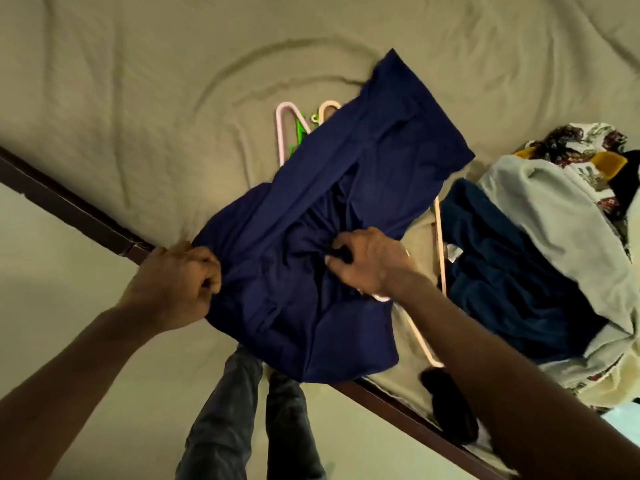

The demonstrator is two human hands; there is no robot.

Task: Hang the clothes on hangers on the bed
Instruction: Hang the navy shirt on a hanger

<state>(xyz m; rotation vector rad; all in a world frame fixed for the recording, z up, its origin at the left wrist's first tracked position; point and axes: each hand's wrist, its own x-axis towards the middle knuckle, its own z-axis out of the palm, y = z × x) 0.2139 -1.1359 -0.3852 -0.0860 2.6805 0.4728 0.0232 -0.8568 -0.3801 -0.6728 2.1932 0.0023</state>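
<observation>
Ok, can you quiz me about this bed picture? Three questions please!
1. True or false: the left hand and the right hand both grip the navy blue cloth garment.
2. The small plastic hanger beside the pale pink plastic hanger is: A green, B red, C black?
3. Fill in: the pile of mixed clothes lies on the person's ____ side.
Key: 1 true; 2 A; 3 right.

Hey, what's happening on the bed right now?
A person stands at the bed, both hands on a navy garment. The left hand grips its edge; the right hand pinches the fabric at the middle. Pink hangers and a green hanger lie partly under it; a clothes pile sits to the right.
</observation>
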